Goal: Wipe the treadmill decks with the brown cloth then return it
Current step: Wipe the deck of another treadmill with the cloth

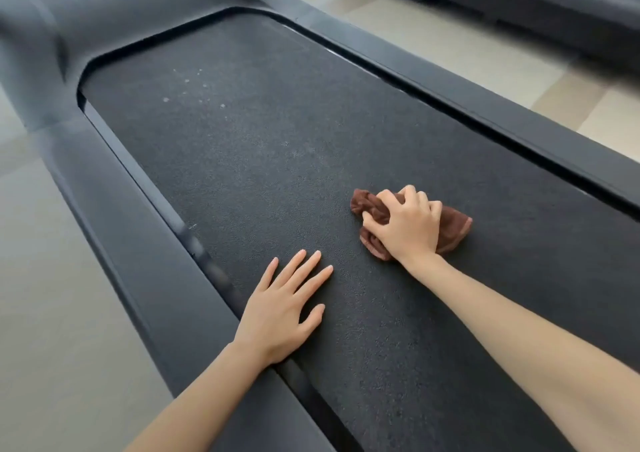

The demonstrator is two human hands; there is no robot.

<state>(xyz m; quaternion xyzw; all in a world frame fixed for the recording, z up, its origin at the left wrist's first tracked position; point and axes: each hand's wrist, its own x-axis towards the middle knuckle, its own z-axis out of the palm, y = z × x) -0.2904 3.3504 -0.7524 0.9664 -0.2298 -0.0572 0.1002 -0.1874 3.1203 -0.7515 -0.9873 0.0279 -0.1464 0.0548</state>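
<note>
Fingers [420, 198] of right hand [405, 226]: curled, clamped on the crumpled brown terry cloth [455, 223]. Cloth location: bunched under that palm, pressed on the dark, grainy rubber treadmill belt [242, 160], right of centre and toward the near end. Fingers [304, 268] of left hand [277, 313]: straight, slightly apart, flat on the belt just beside the smooth dark grey side rail [138, 243]; nothing held.

Step in hand, as judged: wiping this belt, with most of the deck apparently not yet covered. Pale specks [194, 84] visible toward the far, rounded end.

Procedure:
- Spread the wad flatter under the palm for wider contact.
- Press evenly and sweep in overlapping strokes across the width, working toward the far end.
- Brace with the left palm, well clear of the stroke path.
- Expect drag on the grainy surface; grip firmly to prevent rolling of the corners.
- Pass twice over the specks.
- Include both rails.

Second dark treadmill [519, 1] across the pale tiled floor [450, 53]: probably next.
</note>
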